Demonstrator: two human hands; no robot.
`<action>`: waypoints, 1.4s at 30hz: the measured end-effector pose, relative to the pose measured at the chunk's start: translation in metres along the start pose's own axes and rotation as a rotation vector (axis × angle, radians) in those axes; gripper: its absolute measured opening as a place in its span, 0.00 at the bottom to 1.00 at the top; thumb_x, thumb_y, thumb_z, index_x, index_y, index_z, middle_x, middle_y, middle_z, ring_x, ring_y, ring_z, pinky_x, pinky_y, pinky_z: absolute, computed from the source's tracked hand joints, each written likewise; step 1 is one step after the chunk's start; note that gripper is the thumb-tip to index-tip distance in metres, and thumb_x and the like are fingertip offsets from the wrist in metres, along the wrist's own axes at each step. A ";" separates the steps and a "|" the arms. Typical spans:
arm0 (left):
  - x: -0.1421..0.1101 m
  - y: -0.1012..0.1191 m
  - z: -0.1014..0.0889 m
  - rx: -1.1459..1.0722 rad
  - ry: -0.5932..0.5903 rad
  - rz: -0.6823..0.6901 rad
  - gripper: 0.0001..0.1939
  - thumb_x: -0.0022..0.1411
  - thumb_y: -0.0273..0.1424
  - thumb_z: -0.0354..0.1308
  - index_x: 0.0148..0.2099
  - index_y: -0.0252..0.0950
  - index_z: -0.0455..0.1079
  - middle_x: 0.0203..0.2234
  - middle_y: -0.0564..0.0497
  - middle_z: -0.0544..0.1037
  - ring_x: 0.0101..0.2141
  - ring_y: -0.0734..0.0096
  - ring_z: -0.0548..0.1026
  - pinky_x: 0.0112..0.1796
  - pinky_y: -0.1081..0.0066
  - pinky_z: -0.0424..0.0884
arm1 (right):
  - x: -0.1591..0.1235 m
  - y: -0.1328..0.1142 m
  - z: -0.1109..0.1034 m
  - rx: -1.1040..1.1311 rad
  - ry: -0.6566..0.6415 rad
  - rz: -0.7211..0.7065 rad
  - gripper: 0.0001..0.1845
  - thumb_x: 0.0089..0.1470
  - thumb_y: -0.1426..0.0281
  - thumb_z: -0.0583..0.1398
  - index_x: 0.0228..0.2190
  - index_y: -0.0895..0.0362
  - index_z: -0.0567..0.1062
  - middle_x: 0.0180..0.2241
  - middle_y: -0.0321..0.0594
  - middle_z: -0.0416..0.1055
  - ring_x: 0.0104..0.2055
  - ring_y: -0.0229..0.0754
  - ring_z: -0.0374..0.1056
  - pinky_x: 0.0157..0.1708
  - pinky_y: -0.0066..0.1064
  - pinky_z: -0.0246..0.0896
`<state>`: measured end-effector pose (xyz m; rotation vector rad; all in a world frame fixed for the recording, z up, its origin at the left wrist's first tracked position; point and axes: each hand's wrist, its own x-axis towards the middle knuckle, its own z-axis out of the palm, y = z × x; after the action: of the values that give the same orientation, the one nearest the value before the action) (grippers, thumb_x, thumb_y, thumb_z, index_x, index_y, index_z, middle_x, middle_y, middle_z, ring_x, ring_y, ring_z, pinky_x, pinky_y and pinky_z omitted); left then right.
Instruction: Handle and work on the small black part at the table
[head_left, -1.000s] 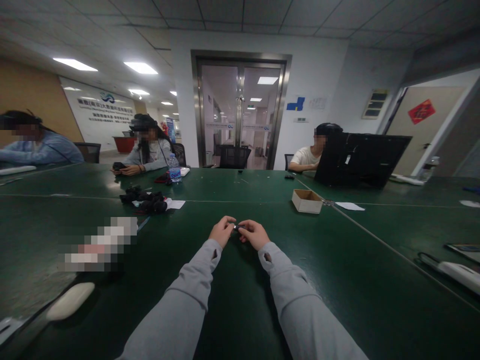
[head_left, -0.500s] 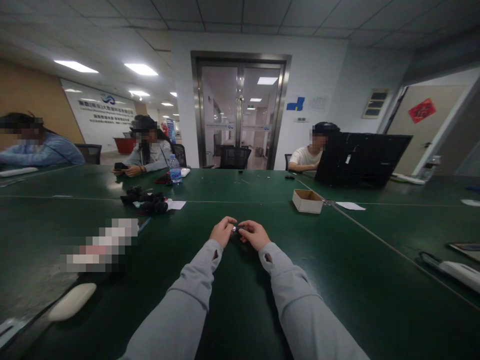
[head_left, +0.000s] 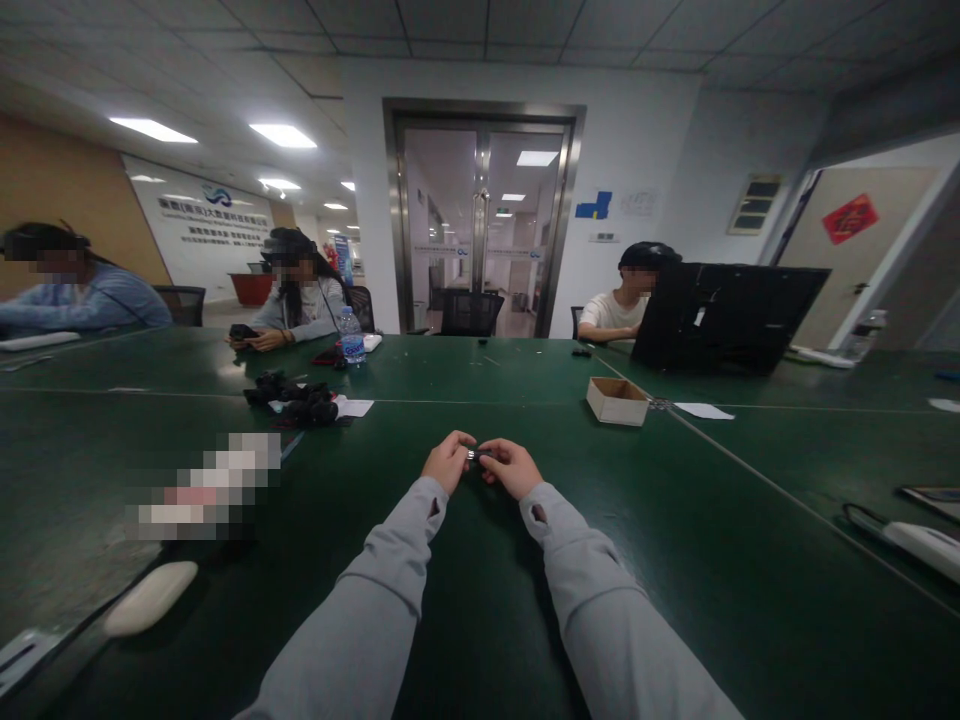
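My left hand (head_left: 447,461) and my right hand (head_left: 512,467) meet over the dark green table (head_left: 675,520), both in grey sleeves. Between their pinched fingertips sits a small dark part with a metallic end (head_left: 474,456). Both hands are closed on it, the left from the left side, the right from the right. The part is too small to name. Both hands rest low, close to the table top.
A small open cardboard box (head_left: 616,400) stands ahead right. A heap of black parts (head_left: 296,400) lies on paper ahead left, near a water bottle (head_left: 350,339). A laptop (head_left: 724,318) hides one seated person; two others sit far left. A white oval object (head_left: 150,598) lies near left.
Hardly anything differs: both hands stay pinched on the small part in the same spot. The view has shifted slightly.
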<state>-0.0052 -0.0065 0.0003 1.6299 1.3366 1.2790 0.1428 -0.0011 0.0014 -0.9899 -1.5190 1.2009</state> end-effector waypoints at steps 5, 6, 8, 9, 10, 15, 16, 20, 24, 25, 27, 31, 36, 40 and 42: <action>-0.001 0.003 0.000 0.010 -0.002 -0.017 0.13 0.53 0.28 0.45 0.37 0.38 0.70 0.14 0.58 0.66 0.19 0.76 0.65 0.23 0.76 0.60 | -0.001 -0.004 0.001 0.000 0.003 0.012 0.08 0.45 0.79 0.58 0.32 0.61 0.70 0.17 0.28 0.64 0.18 0.32 0.65 0.18 0.22 0.62; -0.001 0.004 0.000 0.015 -0.002 -0.020 0.13 0.52 0.27 0.46 0.37 0.38 0.70 0.15 0.58 0.66 0.19 0.76 0.65 0.24 0.76 0.60 | -0.002 -0.005 0.001 0.001 0.004 0.018 0.08 0.45 0.79 0.58 0.32 0.61 0.70 0.17 0.28 0.64 0.17 0.32 0.64 0.18 0.22 0.62; -0.002 0.007 -0.001 0.020 0.000 -0.019 0.13 0.51 0.27 0.46 0.36 0.38 0.70 0.13 0.58 0.65 0.19 0.76 0.65 0.24 0.76 0.60 | -0.002 -0.005 0.002 0.004 0.008 0.027 0.08 0.45 0.80 0.58 0.31 0.61 0.69 0.16 0.28 0.63 0.17 0.31 0.64 0.18 0.22 0.62; -0.003 0.008 -0.001 0.019 -0.001 -0.018 0.13 0.52 0.28 0.45 0.36 0.37 0.70 0.12 0.58 0.64 0.18 0.76 0.64 0.24 0.76 0.60 | -0.001 -0.005 0.002 0.007 0.012 0.030 0.08 0.45 0.80 0.58 0.31 0.61 0.69 0.16 0.28 0.63 0.17 0.31 0.64 0.17 0.22 0.62; -0.003 0.008 -0.001 0.018 -0.003 -0.017 0.13 0.53 0.29 0.45 0.36 0.37 0.70 0.12 0.59 0.63 0.18 0.76 0.64 0.23 0.76 0.59 | -0.001 -0.005 0.003 0.009 0.016 0.033 0.08 0.45 0.80 0.58 0.31 0.61 0.69 0.17 0.28 0.64 0.17 0.31 0.64 0.17 0.21 0.62; -0.002 0.005 0.000 0.031 -0.006 -0.011 0.14 0.50 0.27 0.46 0.36 0.37 0.70 0.14 0.58 0.66 0.17 0.77 0.63 0.22 0.77 0.59 | 0.000 -0.003 0.003 0.003 0.023 0.038 0.08 0.45 0.80 0.58 0.31 0.61 0.69 0.18 0.29 0.66 0.17 0.30 0.63 0.17 0.21 0.61; -0.002 0.005 0.000 0.034 -0.008 -0.011 0.14 0.51 0.28 0.46 0.36 0.37 0.70 0.13 0.58 0.65 0.17 0.77 0.63 0.22 0.77 0.59 | 0.000 -0.003 0.003 0.002 0.021 0.036 0.08 0.45 0.80 0.58 0.31 0.61 0.69 0.18 0.29 0.66 0.17 0.30 0.64 0.17 0.21 0.61; -0.003 0.008 -0.001 0.038 0.001 -0.026 0.13 0.51 0.29 0.46 0.35 0.37 0.70 0.13 0.58 0.64 0.17 0.77 0.63 0.22 0.77 0.58 | -0.001 -0.003 0.001 0.015 0.012 0.032 0.08 0.44 0.78 0.60 0.31 0.60 0.69 0.18 0.29 0.65 0.18 0.32 0.64 0.17 0.22 0.62; -0.003 0.010 -0.002 0.048 0.005 -0.011 0.12 0.51 0.29 0.47 0.34 0.37 0.70 0.13 0.58 0.64 0.19 0.76 0.65 0.23 0.76 0.59 | -0.001 -0.003 0.001 -0.010 0.010 0.025 0.08 0.44 0.77 0.60 0.31 0.60 0.69 0.18 0.30 0.65 0.19 0.33 0.65 0.19 0.23 0.62; -0.003 0.009 -0.002 0.046 0.002 -0.004 0.12 0.51 0.30 0.47 0.34 0.37 0.70 0.13 0.58 0.64 0.19 0.76 0.65 0.23 0.76 0.60 | -0.001 -0.002 0.001 -0.023 0.006 0.023 0.08 0.44 0.77 0.60 0.32 0.60 0.69 0.19 0.30 0.65 0.19 0.33 0.65 0.19 0.24 0.62; -0.002 0.007 -0.002 0.036 0.008 0.008 0.11 0.52 0.32 0.48 0.33 0.37 0.70 0.12 0.59 0.64 0.18 0.76 0.65 0.23 0.76 0.60 | -0.001 -0.001 0.001 -0.064 -0.011 0.017 0.09 0.45 0.77 0.59 0.33 0.60 0.69 0.19 0.30 0.65 0.20 0.33 0.65 0.20 0.24 0.63; 0.000 0.003 0.000 0.024 0.030 0.029 0.08 0.51 0.36 0.52 0.31 0.36 0.67 0.12 0.61 0.62 0.17 0.78 0.62 0.22 0.77 0.59 | -0.001 0.001 0.002 -0.334 0.027 -0.071 0.10 0.42 0.77 0.62 0.31 0.58 0.72 0.27 0.33 0.67 0.19 0.30 0.62 0.20 0.23 0.60; 0.000 0.002 0.002 0.029 0.044 0.057 0.10 0.49 0.38 0.56 0.28 0.36 0.64 0.13 0.61 0.60 0.17 0.79 0.61 0.21 0.78 0.57 | -0.002 -0.002 0.008 -0.495 0.095 -0.118 0.11 0.39 0.76 0.64 0.29 0.58 0.72 0.28 0.34 0.67 0.17 0.28 0.59 0.16 0.21 0.57; -0.004 0.004 0.004 0.016 -0.007 0.094 0.13 0.47 0.40 0.58 0.28 0.36 0.63 0.15 0.60 0.62 0.19 0.78 0.62 0.21 0.78 0.58 | -0.005 -0.003 0.019 -0.181 0.002 0.030 0.12 0.43 0.75 0.60 0.34 0.60 0.67 0.14 0.28 0.63 0.14 0.33 0.62 0.11 0.20 0.56; -0.009 0.009 0.003 0.041 -0.062 0.094 0.14 0.49 0.42 0.57 0.30 0.36 0.65 0.17 0.59 0.65 0.21 0.77 0.64 0.23 0.77 0.60 | -0.008 -0.003 0.023 -0.085 0.005 0.046 0.11 0.42 0.74 0.60 0.31 0.59 0.64 0.12 0.26 0.61 0.13 0.34 0.62 0.10 0.20 0.56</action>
<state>0.0011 -0.0176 0.0054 1.7648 1.2696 1.2526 0.1227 -0.0146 0.0008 -1.0881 -1.5613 1.1729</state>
